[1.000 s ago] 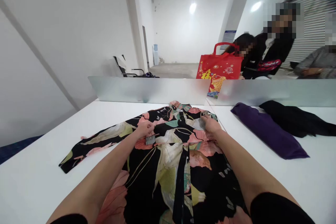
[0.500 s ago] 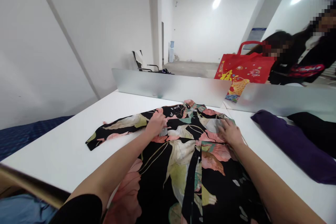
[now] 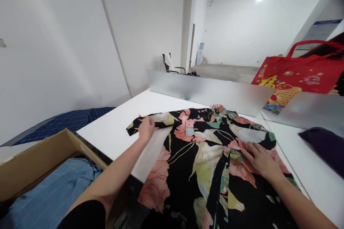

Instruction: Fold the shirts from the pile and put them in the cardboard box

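A black garment with a pink, green and cream flower print (image 3: pixel 204 157) lies spread on the white table (image 3: pixel 115 132), its collar toward the frosted divider. My left hand (image 3: pixel 146 127) is closed on the garment's left sleeve near its end. My right hand (image 3: pixel 259 159) lies flat, fingers stretched out, on the right chest part of the garment.
An open cardboard box (image 3: pixel 40 157) with blue cloth (image 3: pixel 53 196) inside stands at the lower left beside the table. A frosted divider (image 3: pixel 215 91) runs along the table's far edge. Behind it stands a red tote bag (image 3: pixel 298 77). A purple folded cloth (image 3: pixel 325 146) lies at the right.
My left hand has slid from the garment's chest out to the left sleeve. My right hand has moved down the front and flattened. The view has swung left, showing the box.
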Available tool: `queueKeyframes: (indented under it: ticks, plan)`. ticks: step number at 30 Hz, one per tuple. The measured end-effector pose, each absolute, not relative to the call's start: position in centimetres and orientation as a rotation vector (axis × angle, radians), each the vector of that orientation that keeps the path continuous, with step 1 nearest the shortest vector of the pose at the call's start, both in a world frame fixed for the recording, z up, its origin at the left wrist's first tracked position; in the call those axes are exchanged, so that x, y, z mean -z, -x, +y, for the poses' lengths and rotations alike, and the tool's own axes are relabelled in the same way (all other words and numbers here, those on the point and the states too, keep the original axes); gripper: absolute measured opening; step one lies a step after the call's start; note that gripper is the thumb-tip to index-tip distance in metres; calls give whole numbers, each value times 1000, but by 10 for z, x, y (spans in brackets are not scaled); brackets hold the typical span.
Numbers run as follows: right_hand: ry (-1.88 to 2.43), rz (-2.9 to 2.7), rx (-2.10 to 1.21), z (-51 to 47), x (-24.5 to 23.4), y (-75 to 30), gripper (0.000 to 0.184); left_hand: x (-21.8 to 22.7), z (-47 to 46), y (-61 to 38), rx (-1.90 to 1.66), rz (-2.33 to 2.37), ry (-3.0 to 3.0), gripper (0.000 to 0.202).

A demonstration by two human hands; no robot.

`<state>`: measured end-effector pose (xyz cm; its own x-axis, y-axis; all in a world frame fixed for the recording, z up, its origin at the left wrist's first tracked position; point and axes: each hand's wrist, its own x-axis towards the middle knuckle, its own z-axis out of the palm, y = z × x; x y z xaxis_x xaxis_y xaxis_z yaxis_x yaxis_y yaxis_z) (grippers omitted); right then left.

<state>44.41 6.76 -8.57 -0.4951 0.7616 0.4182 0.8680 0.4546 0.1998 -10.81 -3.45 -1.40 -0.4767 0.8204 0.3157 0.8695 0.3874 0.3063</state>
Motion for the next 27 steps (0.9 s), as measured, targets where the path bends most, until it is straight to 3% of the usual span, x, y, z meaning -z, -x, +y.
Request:
queueKeyframes:
  ticks: [6, 11, 16, 20, 27]
  plan:
    - [1483, -2548, 759, 41, 88, -432, 45, 17, -87, 170, 531, -2653, 1310, 26]
    - [1496, -2542, 756, 38, 80, -426, 42, 27, -85, 154, 388, -2428, 1604, 33]
    - [1589, -2459, 606, 29, 73, -417, 40, 35, -57, 146, 488, -2574, 1590, 30]
    - [1646, -2348, 429, 20, 65, -408, 40, 31, -37, 150, 724, -2606, 1424, 39]
    - [1556, -2070, 178, 17, 65, -408, 47, -21, 37, 63, 1017, -2283, 1483, 47]
